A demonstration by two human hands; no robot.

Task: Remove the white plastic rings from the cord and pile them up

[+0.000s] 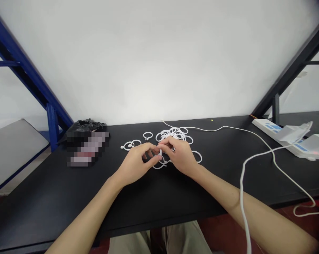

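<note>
In front of me, my left hand [138,160] and my right hand [181,155] meet fingertip to fingertip, just above the black tabletop. Both pinch a small white plastic ring [160,152], which looks like a shower curtain ring; my fingers hide most of it. Below them, more white rings [159,167] show partly. Behind my right hand lies a loose pile of white rings [180,135], and one ring [198,157] rests to its right. Left of the pile are a single ring [148,133] with a knobbed gap and a pair of overlapping rings [131,144].
A black plastic bag [86,124] and a blurred-out item [88,151] lie on the left of the black table [138,197]. A white cable [242,176] crosses the right side, over my forearm. A white-and-blue device [283,137] sits at far right. Angled frame bars flank the white panel.
</note>
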